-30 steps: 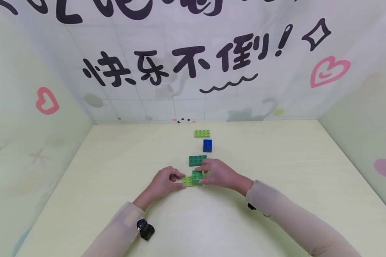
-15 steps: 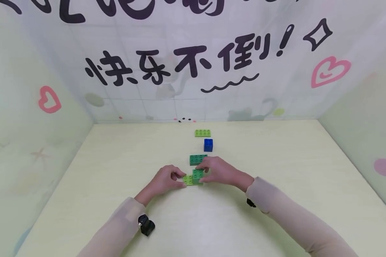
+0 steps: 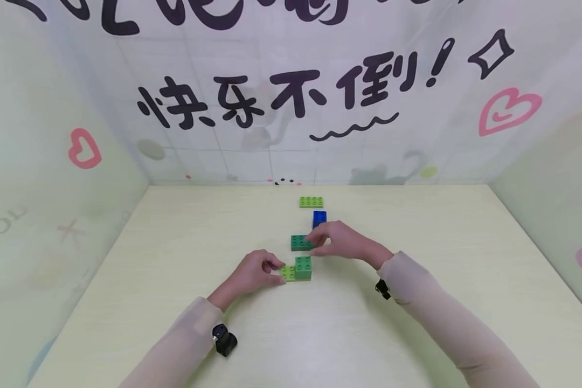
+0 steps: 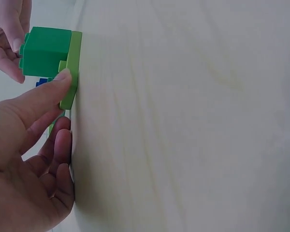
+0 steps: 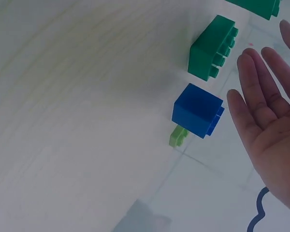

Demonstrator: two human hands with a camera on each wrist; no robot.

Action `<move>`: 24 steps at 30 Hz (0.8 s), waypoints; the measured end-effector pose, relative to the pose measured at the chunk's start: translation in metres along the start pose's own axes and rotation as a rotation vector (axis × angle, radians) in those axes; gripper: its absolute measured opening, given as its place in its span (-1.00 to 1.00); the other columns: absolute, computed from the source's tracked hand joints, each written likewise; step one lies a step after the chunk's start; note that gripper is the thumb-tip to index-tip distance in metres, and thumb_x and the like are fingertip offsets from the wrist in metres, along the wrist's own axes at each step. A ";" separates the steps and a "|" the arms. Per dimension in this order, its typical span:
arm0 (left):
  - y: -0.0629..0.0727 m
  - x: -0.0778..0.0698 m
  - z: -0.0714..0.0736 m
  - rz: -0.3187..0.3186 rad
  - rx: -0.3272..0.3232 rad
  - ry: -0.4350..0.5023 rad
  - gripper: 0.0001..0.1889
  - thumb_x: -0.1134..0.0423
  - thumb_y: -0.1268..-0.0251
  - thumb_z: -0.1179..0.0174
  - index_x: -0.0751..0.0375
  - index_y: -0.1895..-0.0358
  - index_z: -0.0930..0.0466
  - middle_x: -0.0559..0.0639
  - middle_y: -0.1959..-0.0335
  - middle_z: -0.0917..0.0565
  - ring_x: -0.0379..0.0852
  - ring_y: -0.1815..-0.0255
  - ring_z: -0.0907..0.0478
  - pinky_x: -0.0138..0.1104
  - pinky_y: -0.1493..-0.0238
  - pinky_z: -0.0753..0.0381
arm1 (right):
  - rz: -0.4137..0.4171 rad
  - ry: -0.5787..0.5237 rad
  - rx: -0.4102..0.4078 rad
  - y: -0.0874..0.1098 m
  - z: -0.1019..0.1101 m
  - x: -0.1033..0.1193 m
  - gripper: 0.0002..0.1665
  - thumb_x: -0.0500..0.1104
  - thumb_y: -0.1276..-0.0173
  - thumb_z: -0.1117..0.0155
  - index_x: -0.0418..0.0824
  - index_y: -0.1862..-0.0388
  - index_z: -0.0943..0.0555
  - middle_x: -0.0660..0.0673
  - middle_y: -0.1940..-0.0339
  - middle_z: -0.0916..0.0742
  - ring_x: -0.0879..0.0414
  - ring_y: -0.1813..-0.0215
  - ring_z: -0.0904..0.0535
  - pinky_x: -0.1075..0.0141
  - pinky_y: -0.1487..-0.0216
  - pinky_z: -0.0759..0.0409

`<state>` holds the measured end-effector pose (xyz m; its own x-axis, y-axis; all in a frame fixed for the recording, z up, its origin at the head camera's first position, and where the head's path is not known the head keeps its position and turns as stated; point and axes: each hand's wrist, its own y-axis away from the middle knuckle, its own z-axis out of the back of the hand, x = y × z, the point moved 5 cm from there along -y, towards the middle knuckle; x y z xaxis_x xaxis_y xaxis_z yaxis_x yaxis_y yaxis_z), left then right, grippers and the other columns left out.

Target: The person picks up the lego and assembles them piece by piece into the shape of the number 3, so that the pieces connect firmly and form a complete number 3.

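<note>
The green block point(image 3: 303, 268) is released now by the right hand point(image 3: 343, 240) and, seemingly joined, is left on the lime plate point(image 4: 75, 58), lower centre of frame, pinched by the left hand point(image 3: 252, 274).

Head view is bright and even under diffuse light, with faint sheen on the desk point(image 3: 305, 334), soft shadows beneath both sleeves point(image 3: 451, 318) and wide-angle stretch toward the edges; wrist views are dimmer, greyer, slightly soft, with blurred shadow beside the left hand point(image 4: 24, 183).
</note>
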<state>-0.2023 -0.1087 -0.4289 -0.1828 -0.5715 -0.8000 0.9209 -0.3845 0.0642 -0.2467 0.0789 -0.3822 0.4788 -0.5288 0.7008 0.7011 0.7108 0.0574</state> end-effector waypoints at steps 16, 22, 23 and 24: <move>-0.001 0.001 -0.001 0.021 -0.002 0.007 -0.73 0.32 0.11 -0.43 0.24 0.25 -0.67 -0.06 0.40 -0.55 -0.15 0.38 -0.40 -0.36 0.32 -0.41 | -0.147 0.054 -0.098 -0.016 0.002 -0.027 -0.61 -0.17 -0.14 -0.37 -0.23 0.03 -0.62 -0.07 0.11 -0.63 0.06 0.10 -0.48 0.23 0.06 -0.44; -0.001 0.001 -0.001 0.024 -0.003 0.004 -0.73 0.32 0.11 -0.43 0.25 0.24 -0.67 -0.06 0.41 -0.54 -0.16 0.38 -0.40 -0.37 0.33 -0.40 | -0.152 0.068 -0.094 -0.019 -0.002 -0.033 -0.59 -0.18 -0.11 -0.40 -0.23 0.03 -0.62 -0.08 0.11 -0.63 0.08 0.11 -0.48 0.23 0.05 -0.44; -0.001 0.001 -0.001 0.024 -0.002 0.005 -0.73 0.32 0.11 -0.43 0.25 0.24 -0.67 -0.06 0.41 -0.54 -0.16 0.38 -0.40 -0.37 0.33 -0.40 | -0.151 0.069 -0.092 -0.019 -0.002 -0.034 -0.59 -0.18 -0.10 -0.40 -0.24 0.03 -0.62 -0.08 0.11 -0.63 0.08 0.11 -0.48 0.23 0.05 -0.44; -0.001 0.001 -0.001 0.024 -0.002 0.004 -0.73 0.32 0.11 -0.43 0.25 0.24 -0.67 -0.06 0.41 -0.54 -0.16 0.38 -0.40 -0.37 0.33 -0.40 | -0.150 0.068 -0.090 -0.019 -0.002 -0.034 -0.58 -0.19 -0.10 -0.40 -0.25 0.03 -0.61 -0.09 0.10 -0.63 0.08 0.11 -0.48 0.24 0.05 -0.44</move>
<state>-0.2030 -0.1086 -0.4304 -0.1598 -0.5777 -0.8005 0.9257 -0.3694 0.0818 -0.2754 0.0823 -0.4092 0.3977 -0.6581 0.6393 0.8102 0.5789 0.0919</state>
